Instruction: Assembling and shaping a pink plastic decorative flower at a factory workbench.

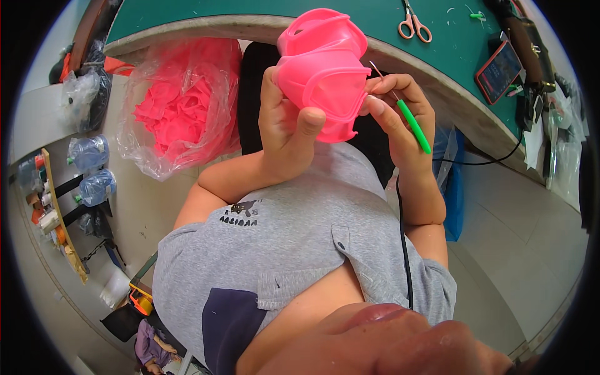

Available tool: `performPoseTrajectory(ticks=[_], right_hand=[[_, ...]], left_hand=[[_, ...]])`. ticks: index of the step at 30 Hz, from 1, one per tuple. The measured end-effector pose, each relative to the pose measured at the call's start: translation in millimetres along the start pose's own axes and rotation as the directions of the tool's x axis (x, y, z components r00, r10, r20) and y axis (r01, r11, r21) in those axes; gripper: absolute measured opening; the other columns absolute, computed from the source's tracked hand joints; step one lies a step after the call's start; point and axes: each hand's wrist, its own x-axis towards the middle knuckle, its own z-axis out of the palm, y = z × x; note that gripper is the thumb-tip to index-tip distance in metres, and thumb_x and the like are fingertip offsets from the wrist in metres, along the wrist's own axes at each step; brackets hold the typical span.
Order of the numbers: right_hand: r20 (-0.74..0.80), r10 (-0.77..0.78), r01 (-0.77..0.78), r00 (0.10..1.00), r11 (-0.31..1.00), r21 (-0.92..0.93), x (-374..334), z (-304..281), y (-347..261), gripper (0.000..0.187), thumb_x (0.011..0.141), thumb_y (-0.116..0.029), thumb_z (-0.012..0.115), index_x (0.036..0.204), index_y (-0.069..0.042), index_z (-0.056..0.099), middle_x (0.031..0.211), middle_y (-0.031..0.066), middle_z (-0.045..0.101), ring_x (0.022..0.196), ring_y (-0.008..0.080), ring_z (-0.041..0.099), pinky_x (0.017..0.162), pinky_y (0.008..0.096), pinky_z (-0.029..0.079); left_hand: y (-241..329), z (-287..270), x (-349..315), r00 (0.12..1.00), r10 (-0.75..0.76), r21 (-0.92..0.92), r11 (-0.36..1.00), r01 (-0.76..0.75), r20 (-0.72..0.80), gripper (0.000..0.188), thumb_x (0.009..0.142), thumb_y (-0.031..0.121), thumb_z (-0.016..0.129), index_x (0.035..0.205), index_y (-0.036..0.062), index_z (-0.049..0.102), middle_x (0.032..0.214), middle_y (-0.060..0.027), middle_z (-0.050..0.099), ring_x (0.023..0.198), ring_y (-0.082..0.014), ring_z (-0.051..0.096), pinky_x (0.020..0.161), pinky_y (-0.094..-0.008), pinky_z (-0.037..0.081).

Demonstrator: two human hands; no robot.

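A pink, flexible, hollow moulded piece (325, 65) with raised rims and openings is held up over my lap, near the table's edge. My left hand (284, 128) grips it from the left side, thumb against its lower part. In my right hand (406, 115) lies a green-handled tool (414, 127) with a thin metal tip pointing up and left. The right thumb and index finger pinch together at the right edge of the pink piece. Whether the fingertips hold a bit of that edge cannot be made out.
A clear plastic bag (181, 109) full of pink pieces stands left of my lap. On the green table (375, 14) lie scissors (414, 26), a phone (499, 72) and a small green item (478, 15). A black cable hangs at the right. Another person (153, 347) is at the lower left.
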Motion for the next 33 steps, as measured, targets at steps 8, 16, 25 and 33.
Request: performPoseTrajectory(ticks=[8, 16, 25, 33], right_hand=[[0.038, -0.032, 0.030, 0.999, 0.998, 0.054, 5.0, -1.3, 0.3, 0.018, 0.082, -0.001, 0.065, 0.096, 0.000, 0.054, 0.092, 0.0053, 0.061, 0.083, 0.0082, 0.058, 0.072, 0.0204, 0.047], [0.011, 0.028, -0.029, 1.000, 0.997, 0.065, 6.6, -2.7, 1.8, 0.013, 0.082, 0.000, 0.060, 0.092, 0.000, 0.051, 0.084, 0.0085, 0.059, 0.073, 0.0133, 0.058, 0.070, 0.0255, 0.047], [-0.093, -0.087, 0.080, 0.992, 0.994, -0.075, 7.6, -6.6, 0.4, 0.012, 0.082, 0.002, 0.061, 0.091, 0.003, 0.054, 0.085, 0.0090, 0.061, 0.071, 0.0122, 0.058, 0.067, 0.0231, 0.047], [0.163, -0.602, 0.457, 0.782, 0.376, -0.806, 29.8, -11.6, 1.2, 0.010, 0.077, 0.004, 0.068, 0.086, 0.001, 0.065, 0.078, 0.0073, 0.062, 0.062, 0.0105, 0.054, 0.058, 0.0192, 0.044]], left_hand=[[-5.4, -7.2, -2.9, 0.997, 0.049, 0.056, 0.997, -0.052, 0.059, 0.043, 0.091, 0.032, 0.058, 0.111, 0.0020, 0.036, 0.108, -0.0076, 0.048, 0.098, -0.0117, 0.050, 0.086, -0.0269, 0.043], [-5.5, -4.9, -4.0, 0.997, -0.074, -0.060, 0.995, 0.074, 0.012, 0.047, 0.090, 0.037, 0.058, 0.113, 0.0029, 0.037, 0.108, -0.0057, 0.049, 0.096, -0.0097, 0.049, 0.084, -0.0260, 0.043], [-5.7, -2.1, 2.3, 0.966, -0.245, -0.141, 0.962, 0.232, -0.082, 0.050, 0.091, 0.042, 0.054, 0.118, 0.0027, 0.039, 0.109, -0.0055, 0.053, 0.097, -0.0092, 0.052, 0.085, -0.0259, 0.044], [-7.3, 0.5, 5.3, 0.897, -0.441, -0.297, 0.859, 0.416, -0.019, 0.051, 0.091, 0.043, 0.051, 0.120, 0.0021, 0.040, 0.108, -0.0075, 0.056, 0.094, -0.0104, 0.056, 0.084, -0.0278, 0.048]])
